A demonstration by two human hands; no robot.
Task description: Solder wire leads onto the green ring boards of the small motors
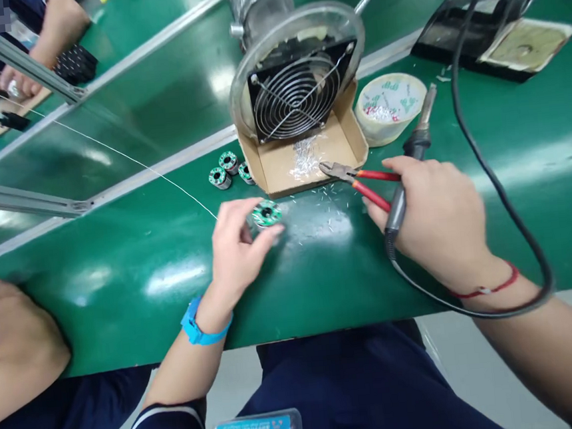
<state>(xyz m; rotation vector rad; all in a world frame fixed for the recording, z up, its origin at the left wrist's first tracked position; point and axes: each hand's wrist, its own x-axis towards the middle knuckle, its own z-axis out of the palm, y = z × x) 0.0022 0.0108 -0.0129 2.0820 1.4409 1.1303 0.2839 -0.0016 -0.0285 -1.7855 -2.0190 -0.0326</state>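
Between the thumb and fingers of my left hand is a small round motor stator-like part with a green circuit board on top, held just above the bench. A thin pale wire runs from the upper left down to that hand; whether the fingers grip it I cannot tell. My right hand holds red-handled side cutters, jaws over the front edge of a cardboard tray. The same hand also has a soldering iron, tip pointing up and away. Beyond my left hand stand several similar round parts.
A fan with a wire guard stands behind the tray, joined to a duct. Clipped wire ends litter the green bench. Right of it are a tape roll and an iron stand. Co-workers' arms are at left.
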